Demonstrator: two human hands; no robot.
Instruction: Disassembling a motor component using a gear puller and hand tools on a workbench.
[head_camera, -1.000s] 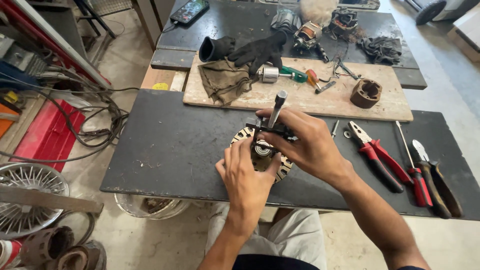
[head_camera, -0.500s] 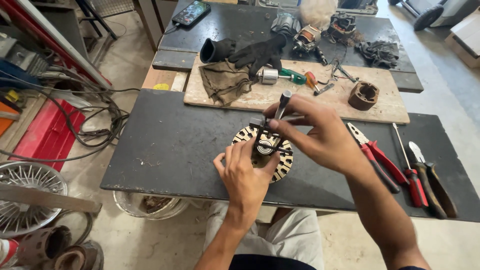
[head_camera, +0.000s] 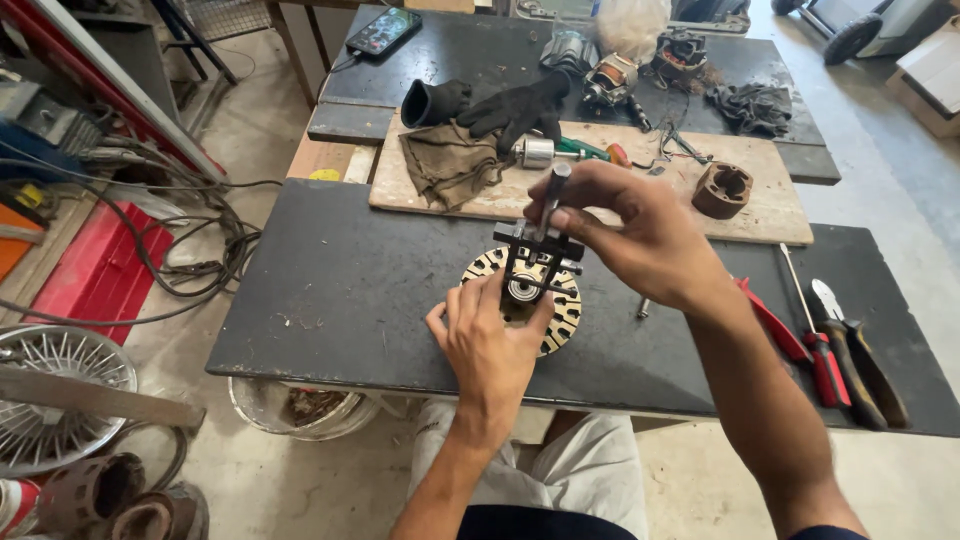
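Fingers of right hand pinching black puller screw, left hand fingers gripping finned rotor on dark table.

Left hand steadies the round laminated rotor; right hand grips the black puller above it.

Black puller upright atop slotted rotor disc.

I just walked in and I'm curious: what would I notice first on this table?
Two hands meet mid-table: the left hand steadies a round slotted metal disc, and the right hand grips the screw of a black puller tool standing on it. Red-handled pliers lie at the right.
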